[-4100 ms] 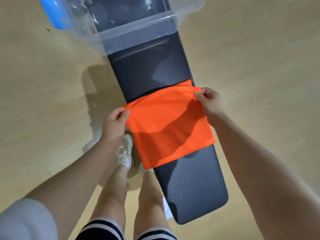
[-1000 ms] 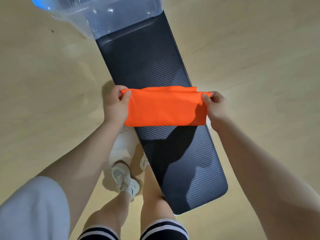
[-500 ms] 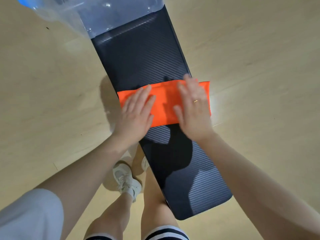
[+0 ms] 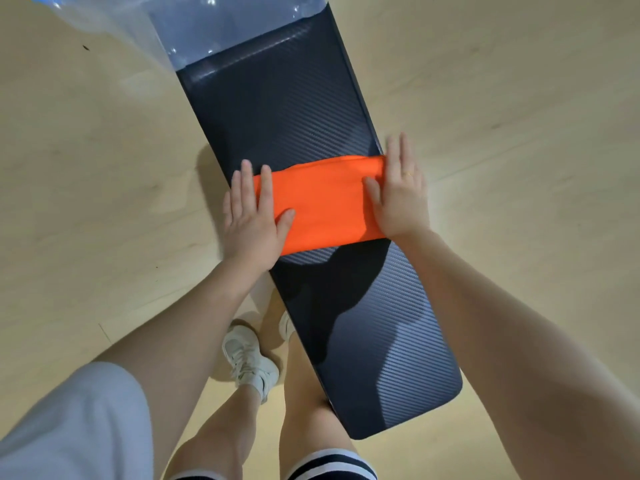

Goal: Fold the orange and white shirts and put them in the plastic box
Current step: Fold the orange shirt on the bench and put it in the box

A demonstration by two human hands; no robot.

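Left hand (image 4: 254, 223) flat, fingers straight, pressing left end of orange shirt (image 4: 323, 202). Right hand (image 4: 400, 195) flat too, pressing right end. Shirt folded into narrow band, lying across dark bench (image 4: 287, 109) between both palms. Plastic box (image 4: 221, 26) at far end of bench, well apart.

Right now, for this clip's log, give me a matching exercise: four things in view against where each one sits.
Things:
1. orange shirt
2. left hand
3. right hand
4. plastic box

Places:
A. far end of the black bench
B. flat on the shirt's right end
C. folded across the bench
D. flat on the shirt's left end

Pairs: 1-C, 2-D, 3-B, 4-A
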